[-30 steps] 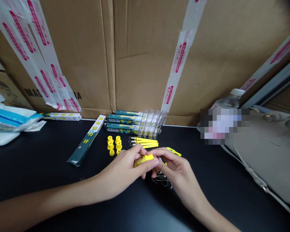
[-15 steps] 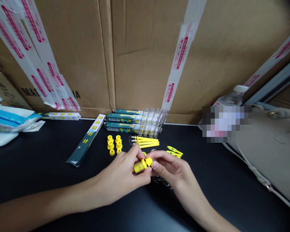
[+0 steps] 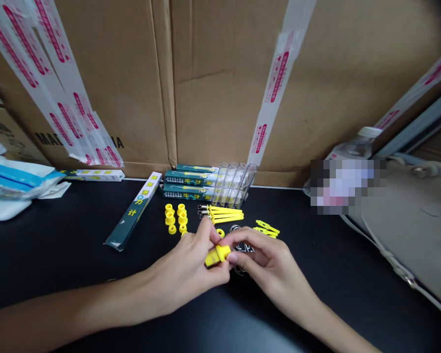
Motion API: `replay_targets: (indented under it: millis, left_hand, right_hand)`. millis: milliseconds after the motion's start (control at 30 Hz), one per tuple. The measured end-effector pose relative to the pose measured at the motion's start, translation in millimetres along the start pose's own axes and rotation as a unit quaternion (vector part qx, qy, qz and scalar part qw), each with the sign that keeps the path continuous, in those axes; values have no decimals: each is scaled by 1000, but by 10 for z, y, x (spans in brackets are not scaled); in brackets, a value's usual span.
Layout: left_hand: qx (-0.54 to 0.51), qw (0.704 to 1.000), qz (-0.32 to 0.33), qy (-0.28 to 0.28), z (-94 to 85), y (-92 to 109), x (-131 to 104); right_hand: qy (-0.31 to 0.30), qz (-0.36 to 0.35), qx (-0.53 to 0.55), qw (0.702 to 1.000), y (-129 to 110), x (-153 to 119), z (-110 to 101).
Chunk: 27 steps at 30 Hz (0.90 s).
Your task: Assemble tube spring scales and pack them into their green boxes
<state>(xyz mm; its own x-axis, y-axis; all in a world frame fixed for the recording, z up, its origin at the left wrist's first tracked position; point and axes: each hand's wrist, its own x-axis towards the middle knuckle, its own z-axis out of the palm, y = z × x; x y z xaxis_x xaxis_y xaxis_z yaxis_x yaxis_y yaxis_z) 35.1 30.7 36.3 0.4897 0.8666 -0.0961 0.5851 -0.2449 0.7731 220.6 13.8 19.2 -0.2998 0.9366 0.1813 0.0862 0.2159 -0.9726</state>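
My left hand (image 3: 180, 269) is closed around a spring scale tube (image 3: 212, 258) with yellow inside, most of it hidden in the palm. At the tube's near-right end, a yellow cap (image 3: 224, 252) sits between the thumb and fingers of my right hand (image 3: 270, 257). Behind the hands lie several yellow strips with springs (image 3: 226, 214) and a loose yellow ring (image 3: 220, 233). Two columns of yellow caps (image 3: 170, 218) stand to their left. Metal hooks (image 3: 242, 245) are partly covered by my right hand.
Clear tubes (image 3: 235, 184) lean on stacked spring scale boxes (image 3: 187, 189) before a large carton (image 3: 213, 98). One box (image 3: 134, 213) lies at left. Small yellow pieces (image 3: 267, 227) lie right of the strips. A bottle (image 3: 355, 147) and grey bag (image 3: 407, 220) stand at right.
The yellow cap has moved in against the tube's end, closing the gap seen before. Both hands keep their hold in nearly the same place. The view has shifted slightly.
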Motion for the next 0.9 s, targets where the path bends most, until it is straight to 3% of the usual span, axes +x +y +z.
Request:
replay_targets:
  millis: [233,333,500,700,767,833,900]
  left_hand:
    - [-9,1000,5,9,12,-8,38]
    - [6,1000,-8,11,0,-2,43]
    - [1,1000,11,-5,2,-23,53]
    - [-4,1000,15,-20,17,-37,89]
    - [14,999,30,-17,26,-49,85]
    - [19,999,48,-13,34,-68,72]
    - [12,998,58,-14,37,-85,57]
  right_hand:
    - [27,-36,-94,995,-2,-16,22]
    - [26,-94,-160,982,27,-34,19]
    - [-9,-245,-348,905,107,-42,-28]
    - [-46,-316,-527,787,122,46,-58]
    - [-53,-329,-558,760,119,67,-42]
    - [-44,-329,-552,765,127,69,-20]
    - [-35,-306,-527,792,143,58,0]
